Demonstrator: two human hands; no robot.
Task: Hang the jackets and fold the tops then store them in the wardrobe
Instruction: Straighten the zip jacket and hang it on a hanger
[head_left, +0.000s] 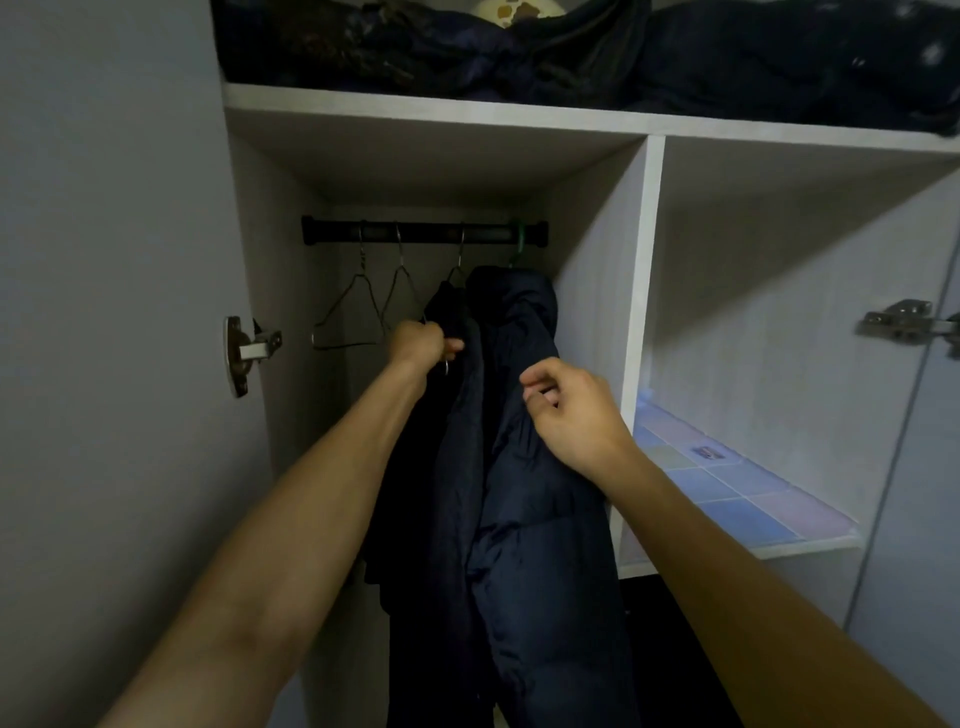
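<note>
Two dark jackets hang from the black rail in the wardrobe's left compartment. The black jacket hangs on a wire hanger, and the padded navy jacket hangs on a green hanger to its right. My left hand grips the black jacket near its collar, where a small metal ring shows. My right hand hovers in front of the navy jacket with fingers curled and nothing clearly held. Two bare wire hangers hang at the rail's left.
The top shelf carries piled dark clothes. The right compartment has a shelf lined with pale blue checked paper. Open doors with metal hinges stand at both sides.
</note>
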